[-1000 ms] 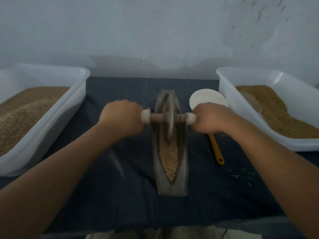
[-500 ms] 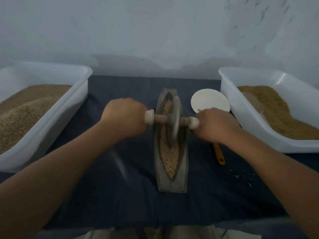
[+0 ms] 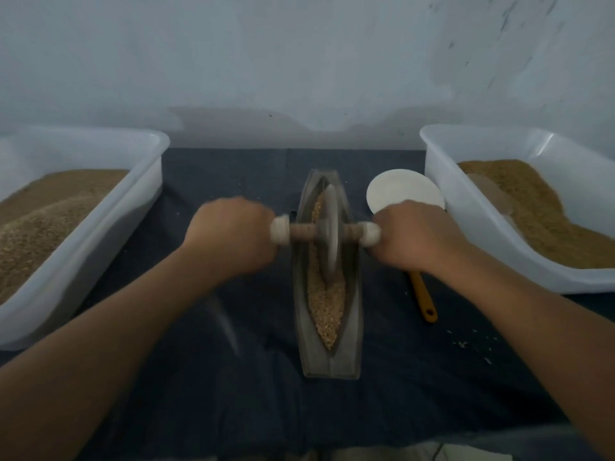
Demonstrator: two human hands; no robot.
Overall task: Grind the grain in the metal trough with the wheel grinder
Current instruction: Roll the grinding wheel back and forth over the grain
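Dark cloth (image 3: 206, 377) carries two white tubs (image 3: 83, 247) (image 3: 492, 234) of grain, one metal trough (image 3: 329, 357) and one spoon (image 3: 422, 294). Left hand (image 3: 233, 237) and right hand (image 3: 416, 237) each clench one handle of the wheel grinder (image 3: 327, 234).

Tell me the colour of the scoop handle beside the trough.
Orange; the scoop handle shows best in the head view, right of the trough.

Wheel grinder (image 3: 327, 231) grips inside left hand (image 3: 233, 241) and right hand (image 3: 416, 237); scoop (image 3: 421, 292) neck behind the latter
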